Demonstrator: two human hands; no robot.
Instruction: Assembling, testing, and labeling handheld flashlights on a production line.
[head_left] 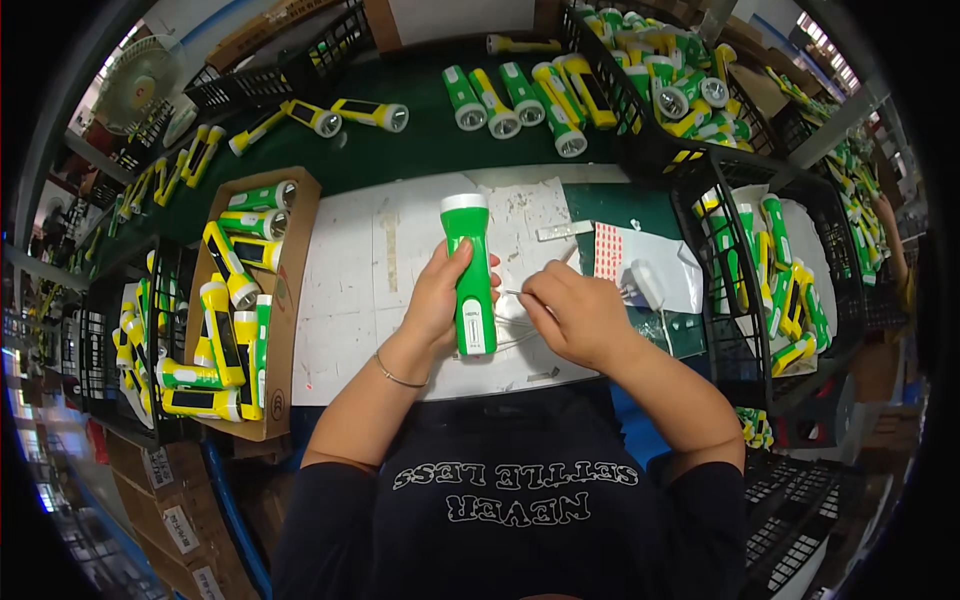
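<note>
Upright over the work surface is a green flashlight with a white head at the far end. My left hand is closed round its left side, thumb across the front and fingertips showing on the right. My right hand pinches a thin metallic pin-like piece, pointing at the flashlight's right side. Whether it touches the flashlight, I cannot tell. Thin pale cable loops lie beneath the hands. Right of my right hand, a white plug-in charger rests on a white sheet.
A cardboard box of green and yellow flashlights stands at left. Black crates with more flashlights are at right and back right. Several flashlights lie across the green bench behind. A small flat strip lies beyond my right hand.
</note>
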